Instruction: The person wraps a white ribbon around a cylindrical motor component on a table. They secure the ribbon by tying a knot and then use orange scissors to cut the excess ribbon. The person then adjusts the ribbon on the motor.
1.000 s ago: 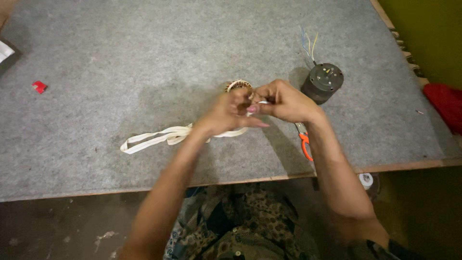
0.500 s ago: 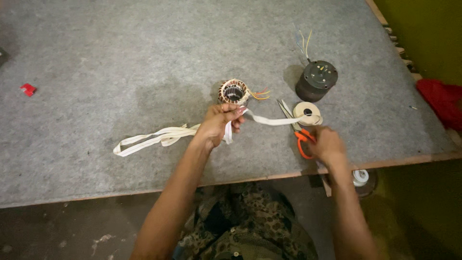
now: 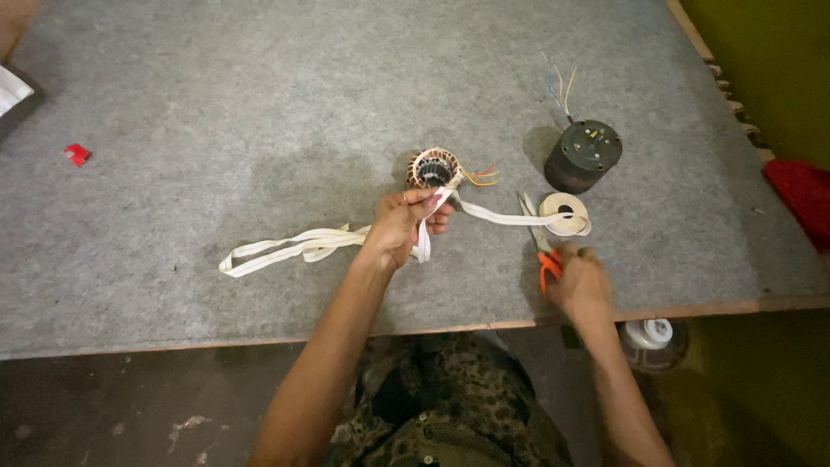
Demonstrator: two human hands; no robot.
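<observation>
On the grey counter [image 3: 216, 104], white tape [image 3: 501, 216] is pinched in the left hand [image 3: 402, 225] beside the coil [image 3: 434, 167], while scissors [image 3: 540, 242] are clasped by the right hand [image 3: 581, 281], so a cut seems due.

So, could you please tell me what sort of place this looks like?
Probably a small motor repair or winding workshop: a copper-wound stator, a black motor with loose wires, and a roll of white tape lie on a grey felt-covered workbench.

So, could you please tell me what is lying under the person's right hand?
Under the right hand lie orange-handled scissors; their blades point toward the tape roll. The hand covers most of the handles, so the grip is hidden.
</observation>
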